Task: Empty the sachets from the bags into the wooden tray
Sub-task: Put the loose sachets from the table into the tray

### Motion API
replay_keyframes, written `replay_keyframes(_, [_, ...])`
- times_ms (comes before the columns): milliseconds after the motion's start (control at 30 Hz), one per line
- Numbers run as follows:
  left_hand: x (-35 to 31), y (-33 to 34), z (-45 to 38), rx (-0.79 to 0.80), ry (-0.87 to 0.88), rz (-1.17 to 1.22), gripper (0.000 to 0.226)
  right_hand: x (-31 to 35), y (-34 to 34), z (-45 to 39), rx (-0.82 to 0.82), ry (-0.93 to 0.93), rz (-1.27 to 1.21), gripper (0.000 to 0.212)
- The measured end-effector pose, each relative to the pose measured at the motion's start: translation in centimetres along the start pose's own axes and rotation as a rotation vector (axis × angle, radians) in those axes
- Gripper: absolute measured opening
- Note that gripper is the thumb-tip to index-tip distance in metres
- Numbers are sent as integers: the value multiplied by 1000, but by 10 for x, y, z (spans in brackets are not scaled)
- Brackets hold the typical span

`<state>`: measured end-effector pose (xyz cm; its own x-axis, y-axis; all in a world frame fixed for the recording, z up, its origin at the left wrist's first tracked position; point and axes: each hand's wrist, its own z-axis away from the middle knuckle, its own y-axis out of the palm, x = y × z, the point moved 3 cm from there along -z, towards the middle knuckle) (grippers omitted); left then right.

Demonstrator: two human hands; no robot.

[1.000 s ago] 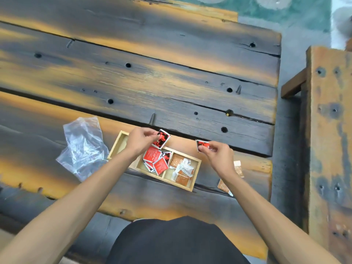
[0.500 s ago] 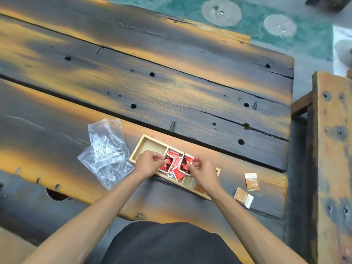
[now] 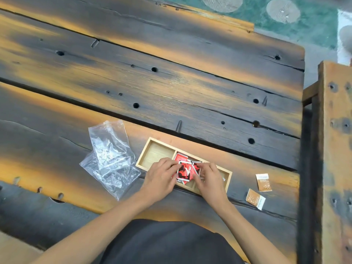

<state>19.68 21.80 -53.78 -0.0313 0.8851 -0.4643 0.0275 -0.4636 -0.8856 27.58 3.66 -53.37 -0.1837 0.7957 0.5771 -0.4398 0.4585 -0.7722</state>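
A pale wooden tray (image 3: 150, 147) with three compartments lies near the table's front edge. Its left compartment holds nothing. Red sachets (image 3: 184, 170) are bunched over the middle compartment. My left hand (image 3: 161, 177) and my right hand (image 3: 208, 178) sit close together over the tray, both pinching the red sachets from either side. The right compartment is mostly hidden under my right hand. Two empty clear plastic bags (image 3: 110, 159) lie crumpled left of the tray. Two brown-and-white sachets lie on the table right of the tray, one (image 3: 263, 182) farther back and the other (image 3: 255, 198) nearer me.
The table (image 3: 171, 82) is dark, worn planks with holes and gaps. A wooden bench (image 3: 335, 159) stands along the right side, across a gap. Green patterned floor shows beyond the table's far edge.
My hands came together over the tray's middle compartment, each bringing a red sachet down onto the pile. The view shifted, so the tray sits lower and further right.
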Motion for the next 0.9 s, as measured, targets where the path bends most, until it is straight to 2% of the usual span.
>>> replay_keyframes(67, [-6, 6, 5, 73, 125, -54, 43, -7, 5, 7, -19, -84, 107, 32])
replay_keyframes(167, [-9, 15, 9, 208, 207, -144, 53, -9, 12, 15, -49, -198, 238, 35])
replay_keyframes(467, [-2, 26, 11, 399, 210, -266, 64, 2, 29, 19, 50, -226, 530, 59])
replay_keyframes(567, [-7, 27, 9, 414, 180, -290, 65, 5, 29, 21, 56, -203, 580, 60])
replay_keyframes(733, [-17, 25, 11, 347, 171, -299, 63, -1, 26, 29, 60, -197, 580, 60])
replay_keyframes(900, [-16, 30, 24, 367, 174, -321, 64, -6, 27, 45, 101, -194, 601, 64])
